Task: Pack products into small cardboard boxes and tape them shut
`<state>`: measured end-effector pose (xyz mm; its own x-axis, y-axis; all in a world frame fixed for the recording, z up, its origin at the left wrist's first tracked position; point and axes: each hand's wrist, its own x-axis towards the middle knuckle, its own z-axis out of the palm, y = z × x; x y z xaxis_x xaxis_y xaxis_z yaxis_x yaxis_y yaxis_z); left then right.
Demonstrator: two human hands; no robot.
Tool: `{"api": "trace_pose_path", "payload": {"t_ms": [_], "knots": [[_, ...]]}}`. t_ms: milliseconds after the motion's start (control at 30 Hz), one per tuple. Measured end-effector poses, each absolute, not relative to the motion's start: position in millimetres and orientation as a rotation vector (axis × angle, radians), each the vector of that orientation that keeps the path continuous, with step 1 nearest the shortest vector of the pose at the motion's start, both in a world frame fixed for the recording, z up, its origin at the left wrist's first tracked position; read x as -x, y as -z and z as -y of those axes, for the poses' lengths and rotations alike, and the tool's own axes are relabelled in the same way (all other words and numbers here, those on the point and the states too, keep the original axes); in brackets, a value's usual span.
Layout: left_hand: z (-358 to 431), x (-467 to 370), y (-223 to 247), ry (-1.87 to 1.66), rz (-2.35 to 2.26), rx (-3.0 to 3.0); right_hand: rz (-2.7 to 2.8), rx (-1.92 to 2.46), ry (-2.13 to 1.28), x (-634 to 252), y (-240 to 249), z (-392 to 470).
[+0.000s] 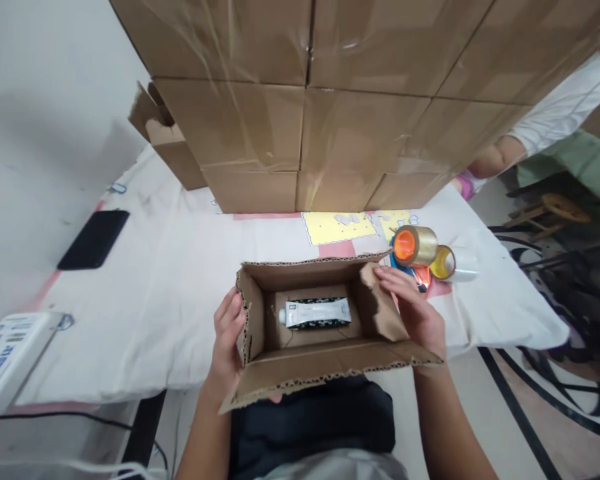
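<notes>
Between my two hands is an open cardboard box (pixel 325 356), its ragged flaps folded outward. Inside, on the box's bottom, lies a white tube-like pack with a cap and black patterned sides (pixel 320 311). My left hand (pixel 227 333) grips the left wall, fingers over its outer side and edge. At the right end, my right hand (pixel 417 310) holds the torn flap, fingertips resting on top of it. Both thumbs are largely hidden by the cardboard.
Stacked, taped cartons (pixel 365 133) rise at the table's back. Tape rolls (pixel 423 247) lie right of the box. A black phone (pixel 94 240) and a white device (pixel 15 353) are at left. Another open carton (pixel 175 147) stands behind. Another person's arm (pixel 500 155) reaches in at right.
</notes>
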<state>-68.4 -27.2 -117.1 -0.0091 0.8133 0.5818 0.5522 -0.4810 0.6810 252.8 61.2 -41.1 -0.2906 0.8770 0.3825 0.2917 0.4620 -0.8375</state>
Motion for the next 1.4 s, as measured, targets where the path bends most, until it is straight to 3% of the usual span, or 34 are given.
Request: {"api": "trace_pose_path", "payload": {"t_ms": [100, 233, 500, 700, 1000, 1267, 1400], "knots": [[19, 66, 91, -1.667, -1.353, -2.115, 1.970, 0.947, -0.716, -252, 40, -66], [9, 67, 70, -1.588, -1.326, -2.200, 1.924, 0.974, -0.701, -248, 49, -68], [10, 69, 70, -1.602, -1.364, -2.235, 1.910, 1.018, -0.928, -244, 22, -85], [5, 66, 64, -1.402, -1.260, -2.383, 1.968, 0.996, -0.963, -242, 13, -95], [13, 43, 60, -1.652, -1.400, -1.666, 1.633, 0.982, -0.955, -239, 52, -83], [13, 55, 31, -1.292, -1.448, -2.181, 1.760, 0.785, -0.831, -241, 42, -84], [21, 38, 15, -0.931, -1.638, -2.565, 1.485, 1.012, -0.564, -259, 44, -90]]}}
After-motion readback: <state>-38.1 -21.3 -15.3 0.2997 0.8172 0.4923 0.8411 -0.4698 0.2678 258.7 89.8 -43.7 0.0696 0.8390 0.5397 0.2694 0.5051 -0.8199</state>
